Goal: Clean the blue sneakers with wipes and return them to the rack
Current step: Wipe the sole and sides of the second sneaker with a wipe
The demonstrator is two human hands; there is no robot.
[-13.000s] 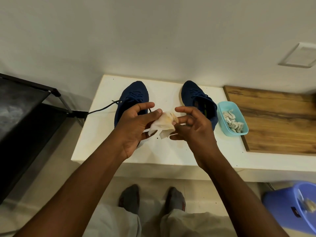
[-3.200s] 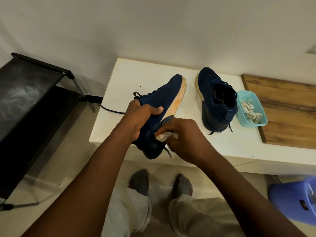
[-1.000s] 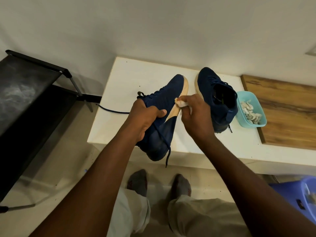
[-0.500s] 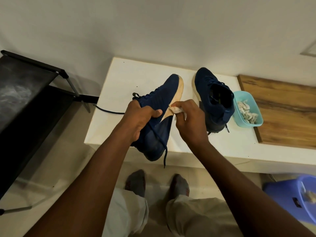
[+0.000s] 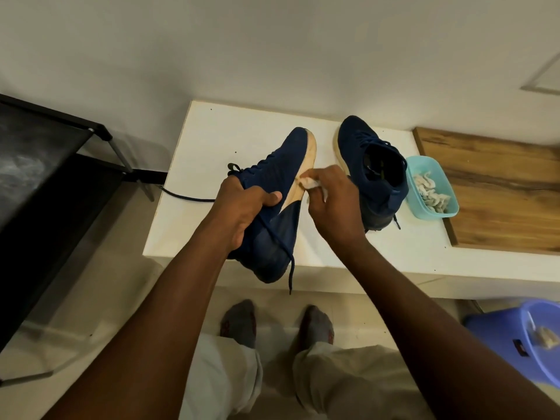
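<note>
Cleaning step, on the first of the pair: gripping the blue sneaker (image 5: 272, 177) in the left hand (image 5: 242, 207), curled firmly round the laced upper, with the sole turned rightward above the counter (image 5: 212, 137) front edge and the heel and a loose lace hanging past that edge. Pinching a crumpled wipe (image 5: 312, 184) in the right hand (image 5: 333, 207), closed on it and pressed against the pale sole edge near midfoot. Second sneaker (image 5: 372, 174) upright toward the counter's right end, just beside the teal tub (image 5: 424, 159) of wipes. Nothing yet back on the black rack (image 5: 45, 165) left of the counter. Judging by the yellowed sole, not done: next, probably rubbing on along the rim and turning the shoe for the far side. Calls for a steady left grip against the rubbing, perhaps a fresh wipe. Compared with some three seconds back: up from the heel end to midfoot with the wipe, same left grip, no shift of second sneaker or tub.
</note>
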